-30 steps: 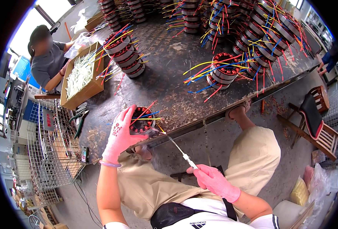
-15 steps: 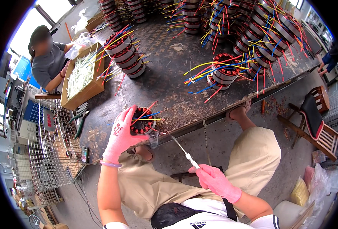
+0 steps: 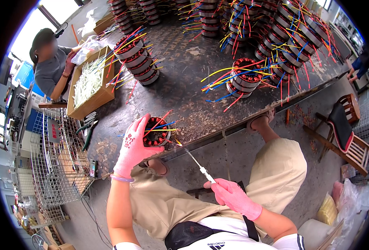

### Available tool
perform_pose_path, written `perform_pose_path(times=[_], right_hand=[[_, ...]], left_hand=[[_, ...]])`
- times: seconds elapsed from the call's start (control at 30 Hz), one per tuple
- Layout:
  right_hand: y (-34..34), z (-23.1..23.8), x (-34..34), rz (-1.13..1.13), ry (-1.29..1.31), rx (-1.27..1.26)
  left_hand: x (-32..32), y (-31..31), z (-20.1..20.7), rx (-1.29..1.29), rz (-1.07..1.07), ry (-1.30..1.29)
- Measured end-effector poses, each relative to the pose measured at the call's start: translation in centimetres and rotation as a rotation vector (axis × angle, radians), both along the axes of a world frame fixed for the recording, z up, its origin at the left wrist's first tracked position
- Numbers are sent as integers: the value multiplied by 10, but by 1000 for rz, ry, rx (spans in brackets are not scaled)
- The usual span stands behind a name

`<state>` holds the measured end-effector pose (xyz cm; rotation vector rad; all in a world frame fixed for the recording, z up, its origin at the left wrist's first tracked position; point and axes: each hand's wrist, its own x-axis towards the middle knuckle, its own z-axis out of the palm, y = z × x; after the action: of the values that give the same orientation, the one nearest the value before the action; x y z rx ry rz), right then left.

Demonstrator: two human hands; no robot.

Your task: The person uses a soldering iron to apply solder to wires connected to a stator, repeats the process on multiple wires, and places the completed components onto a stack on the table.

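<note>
My left hand (image 3: 133, 146), in a pink glove, is wrapped round the side of a motor stator (image 3: 166, 136) at the table's near edge. Red, blue and yellow wires stick out of the stator's wound ring. My right hand (image 3: 235, 199), also gloved in pink, grips a slim white-handled tool (image 3: 205, 172) with a long thin metal shaft. Its tip points up and left, close to the wire ends. A small bright yellow-orange spot (image 3: 179, 143) shows by that tip; whether it is a flame I cannot tell.
Stacks of stators (image 3: 136, 62) with loose wires stand across the table (image 3: 180, 89); a short stack (image 3: 244, 79) sits to the right. A cardboard box (image 3: 92, 104) of white sleeves, green-handled pliers (image 3: 86, 137) and a wire basket (image 3: 57, 166) lie left. Another person (image 3: 53, 62) sits beyond the box.
My right hand and the tool have moved slightly left and up, bringing the tip nearer the wire ends. The bright spot has appeared there. The other person's hand has risen toward the plastic bag.
</note>
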<state>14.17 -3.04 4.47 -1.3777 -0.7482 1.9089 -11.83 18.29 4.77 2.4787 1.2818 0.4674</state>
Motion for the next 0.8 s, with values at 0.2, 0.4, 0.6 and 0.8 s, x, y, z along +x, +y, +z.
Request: perform_pose_path(times=[0.2,0.4,0.6,0.8], right_hand=[[1,3,0,4,1,-31],[0,1,0,0,16,-42],[-1,2,1,-11,10,-40],[-3,1,2,-1,21,-8]], left_hand=[[0,-1,0,-2,7,4],[-1,0,-1,16,-4,8],[0,0,-2,2,-1,-2],[-1,0,-2,-1,-4,6]])
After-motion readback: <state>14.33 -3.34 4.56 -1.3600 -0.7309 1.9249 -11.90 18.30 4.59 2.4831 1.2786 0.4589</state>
